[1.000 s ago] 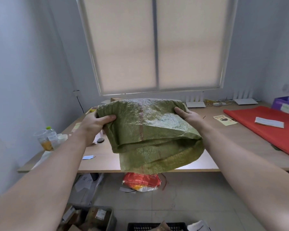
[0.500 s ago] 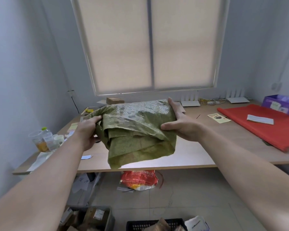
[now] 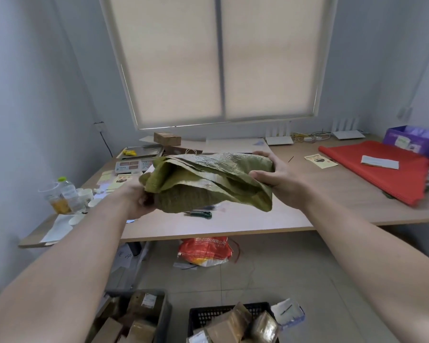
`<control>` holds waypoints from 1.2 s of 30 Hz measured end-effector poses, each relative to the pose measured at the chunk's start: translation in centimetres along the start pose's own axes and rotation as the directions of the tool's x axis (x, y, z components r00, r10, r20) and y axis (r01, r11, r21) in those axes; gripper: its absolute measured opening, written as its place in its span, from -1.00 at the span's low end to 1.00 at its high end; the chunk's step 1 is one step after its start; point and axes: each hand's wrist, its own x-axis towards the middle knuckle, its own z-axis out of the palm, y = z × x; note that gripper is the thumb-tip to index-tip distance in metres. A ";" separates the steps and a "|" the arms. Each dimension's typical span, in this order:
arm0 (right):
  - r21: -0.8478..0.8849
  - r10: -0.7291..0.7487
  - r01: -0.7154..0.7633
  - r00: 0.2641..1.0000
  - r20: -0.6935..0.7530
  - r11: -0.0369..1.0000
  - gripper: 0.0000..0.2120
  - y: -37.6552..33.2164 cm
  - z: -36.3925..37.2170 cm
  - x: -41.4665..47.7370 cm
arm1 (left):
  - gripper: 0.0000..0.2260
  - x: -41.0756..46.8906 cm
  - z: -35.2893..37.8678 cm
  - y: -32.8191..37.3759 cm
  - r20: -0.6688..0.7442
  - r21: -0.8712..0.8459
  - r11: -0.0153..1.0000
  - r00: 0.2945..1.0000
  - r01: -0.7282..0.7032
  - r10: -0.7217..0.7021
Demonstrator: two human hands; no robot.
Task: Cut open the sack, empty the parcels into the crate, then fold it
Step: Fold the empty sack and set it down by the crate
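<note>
head view: the green sack (image 3: 208,181), folded into a loose, thick bundle, is held in the air over the table (image 3: 233,224), nearer its front edge. the left hand (image 3: 136,201) grips the sack's left end, its fingers mostly hidden behind the fabric. the right hand (image 3: 275,177) clamps the right end, fingers curled over the top and thumb against the near side. a green cutter (image 3: 200,213) lies on the table beneath the sack. on the floor, closer in, a black crate (image 3: 208,314) holds brown parcels (image 3: 233,323).
</note>
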 end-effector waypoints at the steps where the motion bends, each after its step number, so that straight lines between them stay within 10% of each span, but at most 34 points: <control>1: 0.016 -0.008 0.008 1.000 0.019 1.000 -0.13 0.2 -0.1 -0.3 | -0.76 0.3 -0.1 -0.2 -0.039 0.011 1.000 0.999 0.017 -0.017; 9: -0.220 -0.030 0.033 0.999 0.016 0.975 -0.20 1.8 -1.0 -1.9 | -0.77 2.3 -0.2 -2.6 -0.019 0.000 0.989 0.989 0.148 -0.148; 13: -0.561 -0.088 -0.091 0.955 -0.284 0.822 -0.46 2.8 -2.5 -1.6 | -0.69 2.1 0.6 -2.8 0.042 0.024 0.983 0.982 0.183 -0.184; 18: -0.346 -0.035 -0.034 0.981 -0.192 0.938 -0.57 2.6 -4.0 -2.4 | -0.63 0.4 2.8 -2.0 0.135 0.100 0.978 0.971 0.184 -0.196; 26: -0.372 -0.080 -0.018 0.966 -0.246 0.928 -0.52 1.1 -9.5 -3.7 | 0.06 -3.0 8.6 -3.1 0.303 0.099 0.994 0.951 0.038 -0.067; 36: -0.120 0.173 -0.202 0.961 -0.216 0.972 -0.52 5.6 -15.7 -6.8 | -0.49 -3.4 15.1 -12.0 0.094 0.099 0.976 0.978 -0.195 0.186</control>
